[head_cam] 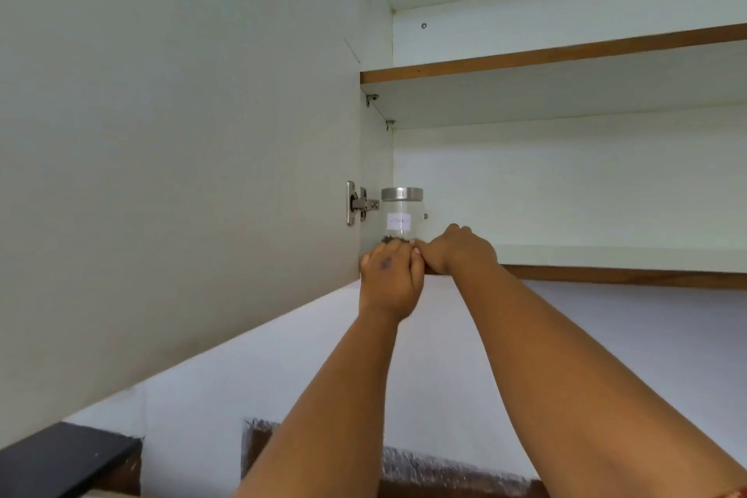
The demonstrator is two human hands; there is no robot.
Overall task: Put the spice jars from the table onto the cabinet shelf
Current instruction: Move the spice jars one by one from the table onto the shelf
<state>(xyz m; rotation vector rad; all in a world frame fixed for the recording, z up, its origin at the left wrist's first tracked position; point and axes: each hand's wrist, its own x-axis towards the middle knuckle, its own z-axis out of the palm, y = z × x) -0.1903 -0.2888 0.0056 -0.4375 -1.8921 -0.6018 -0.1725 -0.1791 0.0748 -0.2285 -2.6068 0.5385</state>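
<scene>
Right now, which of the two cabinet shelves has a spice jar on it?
The lower shelf: one glass spice jar with a metal lid stands at its left end, above both hands. The upper shelf shows none from below.

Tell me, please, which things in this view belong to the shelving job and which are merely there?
Part of the job:
- spice jar, upright at the shelf's left end
- lower cabinet shelf
- left hand and right hand, at the jar's base

Merely there:
- open cabinet door
- door hinge
- upper shelf, nothing visible on it
</scene>
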